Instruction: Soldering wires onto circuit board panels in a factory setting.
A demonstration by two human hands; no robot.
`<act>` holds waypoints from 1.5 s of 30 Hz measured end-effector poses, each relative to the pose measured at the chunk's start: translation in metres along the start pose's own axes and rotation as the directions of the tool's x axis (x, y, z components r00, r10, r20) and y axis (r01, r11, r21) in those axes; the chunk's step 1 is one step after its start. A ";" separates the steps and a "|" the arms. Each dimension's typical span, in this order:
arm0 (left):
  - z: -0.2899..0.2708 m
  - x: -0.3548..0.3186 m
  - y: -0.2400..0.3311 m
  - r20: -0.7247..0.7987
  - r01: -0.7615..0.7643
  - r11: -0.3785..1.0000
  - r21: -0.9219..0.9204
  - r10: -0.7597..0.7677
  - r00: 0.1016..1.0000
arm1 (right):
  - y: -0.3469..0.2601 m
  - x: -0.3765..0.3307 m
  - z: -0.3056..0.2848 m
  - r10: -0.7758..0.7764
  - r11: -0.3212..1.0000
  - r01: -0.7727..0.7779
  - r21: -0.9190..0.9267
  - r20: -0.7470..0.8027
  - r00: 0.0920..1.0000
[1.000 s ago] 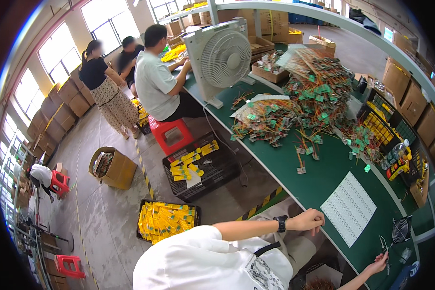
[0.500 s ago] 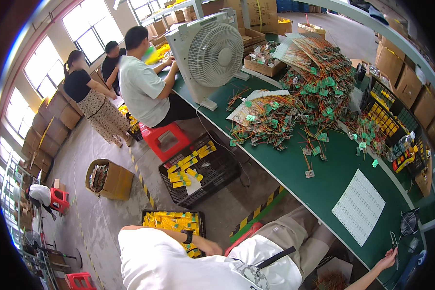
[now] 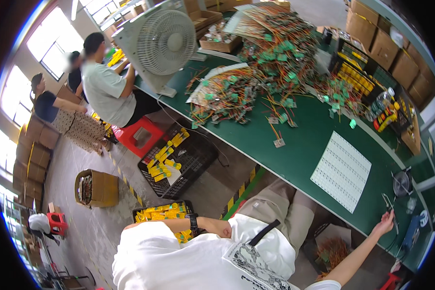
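Observation:
My left hand (image 3: 221, 228), below a dark wristwatch, is closed in front of my white shirt at the lap. Its curled fingers hide whatever may be inside. Beyond that wrist stands a black crate (image 3: 192, 206) of yellow packets (image 3: 166, 211). Stretched out to the right, my right hand (image 3: 384, 224) has its fingers closed at a thin corded tool (image 3: 396, 226), perhaps a soldering iron; its shape is hard to make out. On the green table (image 3: 295, 159), a white sheet of small boards in rows (image 3: 342, 171) lies left of that hand.
Wired circuit boards (image 3: 280, 53) are heaped at the back, with a smaller pile (image 3: 227, 94) in front. A box fan (image 3: 166, 41) stands at the far left. A small fan (image 3: 401, 183) and a blue device (image 3: 411, 233) sit at right. Several people stand or sit left.
My view has shifted, so the table and piles appear farther left and higher. My left hand has come away from beside the yellow-packet crate toward my lap. My right hand stays at the tool.

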State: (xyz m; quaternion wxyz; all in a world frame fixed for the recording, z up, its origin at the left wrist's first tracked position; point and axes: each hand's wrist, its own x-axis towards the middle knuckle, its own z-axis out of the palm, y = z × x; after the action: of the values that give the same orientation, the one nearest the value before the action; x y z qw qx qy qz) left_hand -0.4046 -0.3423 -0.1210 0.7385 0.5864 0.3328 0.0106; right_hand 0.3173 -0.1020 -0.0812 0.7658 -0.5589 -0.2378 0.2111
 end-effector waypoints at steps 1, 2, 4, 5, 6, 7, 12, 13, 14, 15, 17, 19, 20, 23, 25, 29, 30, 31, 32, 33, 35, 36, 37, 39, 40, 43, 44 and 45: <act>-0.004 0.000 0.020 0.024 0.004 1.000 -0.001 -0.004 1.000 | -0.004 -0.003 0.003 0.001 1.000 -0.001 -0.013 0.005 1.000; -0.015 -0.002 0.059 0.024 0.113 0.981 0.160 -0.118 0.993 | -0.003 -0.003 -0.005 -0.002 1.000 0.002 -0.015 0.003 1.000; -0.029 0.000 0.088 -0.142 0.122 0.895 0.429 -0.067 0.988 | -0.007 -0.006 0.001 -0.002 1.000 0.002 -0.004 0.024 1.000; -0.039 0.003 0.094 -0.251 0.047 0.827 0.561 0.115 0.961 | -0.010 -0.008 0.004 -0.006 1.000 0.006 0.005 0.025 1.000; -0.053 0.009 0.116 -0.334 0.007 0.788 0.616 0.253 0.908 | -0.012 -0.011 0.009 0.001 1.000 -0.001 0.015 0.023 1.000; -0.066 0.018 0.145 -0.400 -0.026 0.743 0.669 0.389 0.830 | -0.014 -0.014 0.013 0.008 1.000 -0.009 0.024 0.020 1.000; -0.151 0.089 0.222 -0.670 0.124 0.676 0.726 0.655 0.350 | -0.024 -0.028 0.019 0.004 0.998 -0.005 0.064 0.015 1.000; -0.168 0.107 0.230 -0.737 0.140 0.726 0.673 0.642 0.213 | -0.026 -0.027 0.018 -0.002 0.998 0.000 0.065 0.032 0.999; -0.184 0.125 0.234 -0.747 0.272 0.702 0.658 0.655 0.115 | -0.028 -0.026 0.019 -0.010 0.998 0.007 0.068 0.046 0.999; -0.199 0.140 0.234 -0.739 0.399 0.672 0.623 0.674 0.019 | -0.029 -0.031 0.023 -0.001 0.998 -0.001 0.062 0.033 0.999; -0.221 0.152 0.230 -0.729 0.478 0.639 0.603 0.685 0.004 | -0.029 -0.035 0.033 0.004 0.998 -0.007 0.060 0.039 0.999; -0.226 0.161 0.231 -0.712 0.542 0.599 0.589 0.702 -0.002 | -0.029 -0.036 0.032 -0.012 0.999 0.011 0.051 0.033 0.999; -0.228 0.160 0.228 -0.725 0.546 0.595 0.590 0.688 0.035 | -0.030 -0.038 0.031 -0.013 0.998 0.010 0.058 0.060 0.998; -0.228 0.152 0.224 -0.720 0.517 0.584 0.626 0.688 0.094 | -0.033 -0.040 0.028 -0.017 0.998 0.013 0.063 0.060 0.998; -0.221 0.146 0.230 -0.697 0.368 0.613 0.699 0.700 0.158 | -0.034 -0.037 0.024 -0.022 0.998 0.020 0.059 0.045 0.999; -0.206 0.137 0.223 -0.617 0.285 0.555 0.781 0.756 0.218 | -0.035 -0.039 0.028 -0.023 0.997 0.019 0.078 0.050 0.998; -0.201 0.137 0.222 -0.571 0.276 0.507 0.816 0.782 0.251 | -0.035 -0.038 0.029 -0.023 0.997 0.019 0.076 0.056 0.998; -0.196 0.140 0.221 -0.570 0.274 0.507 0.817 0.781 0.256 | -0.036 -0.037 0.030 -0.025 0.997 0.021 0.073 0.061 0.998; -0.192 0.145 0.222 -0.585 0.307 0.512 0.802 0.778 0.230 | -0.035 -0.038 0.032 -0.024 0.997 0.020 0.070 0.056 0.998; -0.186 0.148 0.226 -0.598 0.337 0.518 0.786 0.775 0.205 | -0.035 -0.037 0.033 -0.023 0.998 0.020 0.058 0.051 0.998; -0.178 0.153 0.235 -0.594 0.314 0.521 0.793 0.777 0.211 | -0.035 -0.040 0.034 -0.024 0.999 0.023 0.040 0.042 0.999; -0.172 0.153 0.246 -0.582 0.290 0.517 0.805 0.783 0.221 | -0.037 -0.042 0.036 -0.026 0.999 0.025 0.031 0.036 0.999; -0.166 0.155 0.260 -0.569 0.262 0.513 0.817 0.789 0.231 | -0.036 -0.040 0.038 -0.030 0.999 0.030 0.021 0.029 0.999; -0.152 0.153 0.293 -0.555 0.259 0.509 0.821 0.817 0.155 | -0.036 -0.042 0.034 -0.037 0.999 0.038 -0.007 0.027 0.999; -0.147 0.150 0.314 -0.567 -0.024 0.590 0.807 0.786 0.247 | -0.037 -0.043 0.033 -0.030 0.999 0.030 -0.016 0.034 0.999; -0.116 0.126 0.381 -0.452 -0.686 0.541 0.488 0.828 0.331 | -0.034 -0.039 0.030 -0.045 0.998 0.047 -0.037 0.051 0.998; -0.104 0.115 0.400 -0.387 -0.858 0.402 0.319 0.882 0.269 | -0.033 -0.038 0.034 -0.042 0.998 0.043 -0.050 0.027 0.999; -0.091 0.107 0.421 -0.368 -0.958 0.256 0.133 0.910 0.192 | -0.033 -0.041 0.037 -0.035 0.997 0.036 -0.068 0.006 0.999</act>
State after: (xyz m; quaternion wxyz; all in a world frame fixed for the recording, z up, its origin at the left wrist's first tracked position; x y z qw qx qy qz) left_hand -0.2097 -0.0897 0.1867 0.5354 0.6046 0.0395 0.5884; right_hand 0.2643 -0.1072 -0.0448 0.7495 -0.5797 -0.2566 0.1908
